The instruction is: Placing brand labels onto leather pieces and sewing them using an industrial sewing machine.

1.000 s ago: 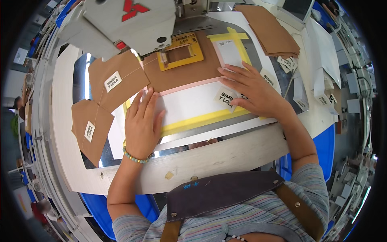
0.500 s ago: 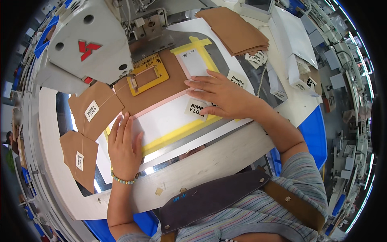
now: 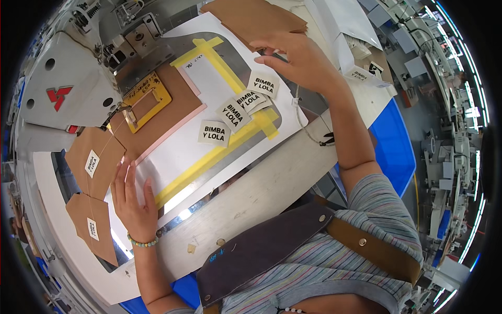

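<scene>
My left hand (image 3: 133, 201) lies flat, fingers stretched, its fingertips on the near-left corner of a brown panel (image 3: 170, 104) with a pink-edged border. That panel sits on a white template sheet (image 3: 180, 152) framed by yellow tape. My right hand (image 3: 303, 60) is raised at the near edge of a stack of brown pieces (image 3: 251, 18), its thumb and fingers curved and apart; nothing shows between them. Several white printed labels (image 3: 213, 133) lie on the sheet below it. A yellow frame clamp (image 3: 149, 102) of the sewing machine (image 3: 68, 86) rests on the panel.
Left of my left hand, two brown pieces (image 3: 99, 146) with labels are linked by a thread. A white box (image 3: 361, 68) stands at the far right. A cord with small dark snips (image 3: 327, 139) lies by my right forearm. Blue bins (image 3: 395, 146) stand below the table.
My right hand has left the panel and labels, moving up and away to the brown stack and uncovering the labels. The left hand stays at the panel's corner. The view has shifted right.
</scene>
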A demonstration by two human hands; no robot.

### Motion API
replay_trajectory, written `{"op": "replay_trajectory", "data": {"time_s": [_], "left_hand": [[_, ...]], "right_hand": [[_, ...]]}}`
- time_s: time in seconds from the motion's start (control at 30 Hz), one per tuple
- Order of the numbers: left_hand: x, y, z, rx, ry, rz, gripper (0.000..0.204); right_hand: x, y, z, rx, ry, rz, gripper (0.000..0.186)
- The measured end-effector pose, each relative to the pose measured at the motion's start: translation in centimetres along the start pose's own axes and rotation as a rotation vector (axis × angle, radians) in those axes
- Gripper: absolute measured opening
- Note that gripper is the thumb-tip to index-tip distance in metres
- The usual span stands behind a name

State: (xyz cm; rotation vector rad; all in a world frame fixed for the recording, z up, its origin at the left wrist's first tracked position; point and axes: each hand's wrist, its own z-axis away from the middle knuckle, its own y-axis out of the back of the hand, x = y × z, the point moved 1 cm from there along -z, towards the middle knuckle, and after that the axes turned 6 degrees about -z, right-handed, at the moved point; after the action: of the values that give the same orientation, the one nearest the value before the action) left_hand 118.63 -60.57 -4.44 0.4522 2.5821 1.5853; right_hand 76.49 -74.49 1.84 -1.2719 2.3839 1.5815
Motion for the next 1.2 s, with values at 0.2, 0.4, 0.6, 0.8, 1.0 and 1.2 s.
{"op": "replay_trajectory", "data": {"time_s": [0.2,0.4,0.6,0.8,1.0,1.2], "left_hand": [[0.4,0.7,-0.4,0.058,0.027,0.104,0.036],[0.5,0.7,-0.6,0.061,-0.058,0.133,0.032],[0.6,0.5,-0.6,0.058,-0.099,0.170,0.030],[0.6,0.5,-0.6,0.035,-0.123,0.170,0.031],[0.7,0.4,-0.6,0.017,-0.117,0.163,0.032],[0.6,0.3,-0.5,-0.011,-0.110,0.171,0.034]], "right_hand": [[1.6,0.5,0.6,-0.396,-0.372,0.053,0.041],[1.3,-2.3,-0.3,-0.487,-0.291,-0.332,0.028],[1.0,-3.5,-0.5,-0.384,-0.281,-0.416,0.020],[1.6,-3.3,-0.9,-0.183,-0.194,-0.410,0.026],[0.3,-2.8,-0.6,-0.236,-0.356,-0.808,0.014],[-4.2,-3.6,0.4,-0.806,-0.003,-0.823,0.009]]}}
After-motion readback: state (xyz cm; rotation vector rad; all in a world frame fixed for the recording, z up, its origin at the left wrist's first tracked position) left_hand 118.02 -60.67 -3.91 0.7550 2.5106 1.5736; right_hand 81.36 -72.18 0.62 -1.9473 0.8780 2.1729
